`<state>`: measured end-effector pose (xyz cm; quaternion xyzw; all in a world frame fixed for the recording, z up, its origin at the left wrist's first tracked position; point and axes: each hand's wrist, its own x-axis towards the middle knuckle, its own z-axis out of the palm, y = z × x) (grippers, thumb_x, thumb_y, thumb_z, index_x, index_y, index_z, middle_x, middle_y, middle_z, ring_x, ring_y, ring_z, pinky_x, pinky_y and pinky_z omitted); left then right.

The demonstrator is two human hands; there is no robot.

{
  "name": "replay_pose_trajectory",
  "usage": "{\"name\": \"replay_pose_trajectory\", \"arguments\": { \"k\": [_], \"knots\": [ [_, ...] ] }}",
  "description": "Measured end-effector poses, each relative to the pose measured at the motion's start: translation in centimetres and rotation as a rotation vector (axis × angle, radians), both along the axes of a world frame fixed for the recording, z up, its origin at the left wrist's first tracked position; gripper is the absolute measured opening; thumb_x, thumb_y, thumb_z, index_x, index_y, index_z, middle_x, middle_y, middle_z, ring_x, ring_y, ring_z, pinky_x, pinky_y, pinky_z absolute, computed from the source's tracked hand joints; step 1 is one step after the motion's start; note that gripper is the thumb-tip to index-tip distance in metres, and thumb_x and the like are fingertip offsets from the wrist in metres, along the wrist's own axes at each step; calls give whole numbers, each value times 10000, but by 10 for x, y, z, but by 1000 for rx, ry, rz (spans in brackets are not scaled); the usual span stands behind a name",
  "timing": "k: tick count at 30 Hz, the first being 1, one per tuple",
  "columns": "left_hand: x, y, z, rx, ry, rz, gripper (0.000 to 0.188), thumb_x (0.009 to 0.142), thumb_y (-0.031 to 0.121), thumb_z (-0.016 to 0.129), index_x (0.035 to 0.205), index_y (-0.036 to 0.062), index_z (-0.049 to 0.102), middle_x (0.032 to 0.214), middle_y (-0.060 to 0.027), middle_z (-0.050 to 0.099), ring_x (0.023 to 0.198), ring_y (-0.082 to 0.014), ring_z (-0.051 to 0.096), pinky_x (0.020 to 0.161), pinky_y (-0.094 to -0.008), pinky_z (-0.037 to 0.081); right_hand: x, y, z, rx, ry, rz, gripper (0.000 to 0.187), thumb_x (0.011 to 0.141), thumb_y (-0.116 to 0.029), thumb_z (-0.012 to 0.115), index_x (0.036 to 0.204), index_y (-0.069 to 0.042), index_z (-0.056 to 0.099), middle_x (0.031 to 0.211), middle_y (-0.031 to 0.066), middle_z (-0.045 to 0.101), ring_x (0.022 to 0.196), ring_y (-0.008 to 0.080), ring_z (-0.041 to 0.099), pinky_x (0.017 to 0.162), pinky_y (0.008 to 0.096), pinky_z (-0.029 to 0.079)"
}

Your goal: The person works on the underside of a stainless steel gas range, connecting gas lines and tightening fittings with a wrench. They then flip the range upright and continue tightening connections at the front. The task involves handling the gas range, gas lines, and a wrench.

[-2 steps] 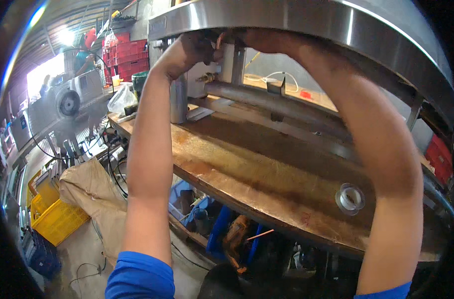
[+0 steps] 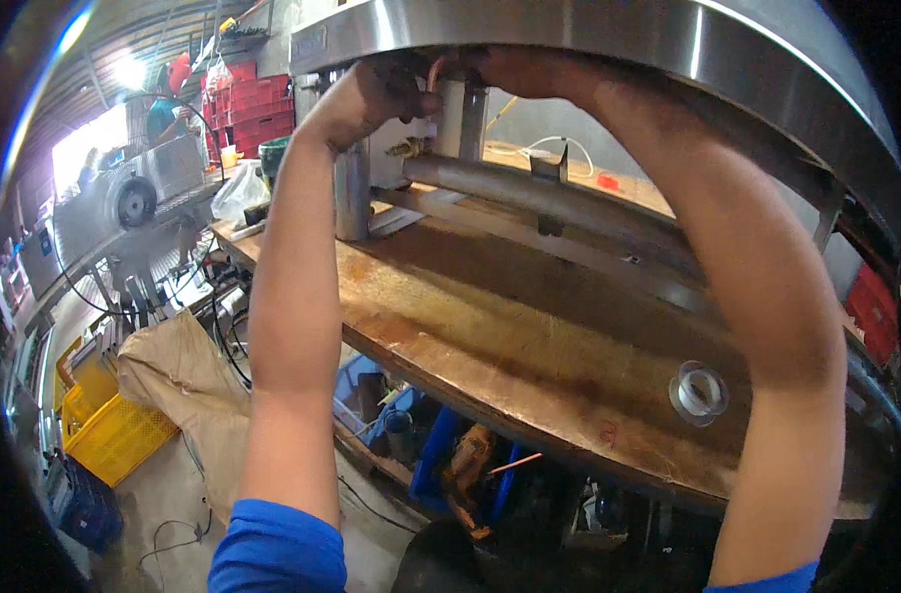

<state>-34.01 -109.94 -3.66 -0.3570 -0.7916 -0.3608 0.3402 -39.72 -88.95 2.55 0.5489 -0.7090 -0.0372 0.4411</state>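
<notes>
1. The left hand (image 2: 386, 94) was curled beside a bent copper tube (image 2: 434, 75); whether its fingers grasped the tube, I could not tell.
2. The right hand (image 2: 510, 71) reached in from the tube's other side, its fingertips lost in shadow; their hold could not be told.
3. The tube stood between both hands' fingers, beneath the steel rim (image 2: 530, 22); whether its upper end was joined was hidden.
4. Below the left fingers, a brass fitting (image 2: 408, 148) sat untouched.
5. A white roll (image 2: 700, 393) lay well apart from the fingers, unheld.
</notes>
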Motion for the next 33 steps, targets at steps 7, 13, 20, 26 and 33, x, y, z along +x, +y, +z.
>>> {"name": "replay_pose_trajectory", "arguments": {
  "k": [7,13,20,26,33],
  "knots": [
    [1,-6,2,37,-105,-198,428,806,201,730,1185,75,574,1023,-36,627,903,-146,620,810,-320,540,27,0,-3,4,-90,-40,333,966,-319,433,1090,-71,619,966,179,651,886,291,614,844,410,466],
    [8,-4,6,25,-97,47,381,940,101,547,1311,40,485,1243,-112,565,1069,-184,588,865,-283,553,42,-1,0,22,-121,-25,338,965,-325,436,1090,-69,618,962,179,652,882,293,614,843,409,466],
    [7,0,2,75,-60,-32,393,912,57,575,1292,32,479,1198,-105,582,1010,-151,593,808,-265,567,47,-5,4,38,-140,-21,344,964,-332,439,1091,-67,617,958,180,653,877,294,613,841,408,465],
    [25,17,9,-28,-67,202,300,925,75,551,1219,29,515,1107,-95,601,919,-146,601,780,-246,568,48,-5,4,45,-171,-27,349,963,-339,442,1091,-66,617,954,180,654,873,296,613,840,407,465],
    [40,29,10,-102,-100,281,288,912,121,588,1186,45,547,1111,-109,602,918,-167,606,737,-229,562,47,-3,3,42,-200,-43,355,962,-346,445,1092,-64,616,950,180,655,868,298,612,839,406,464]
  ]
}}
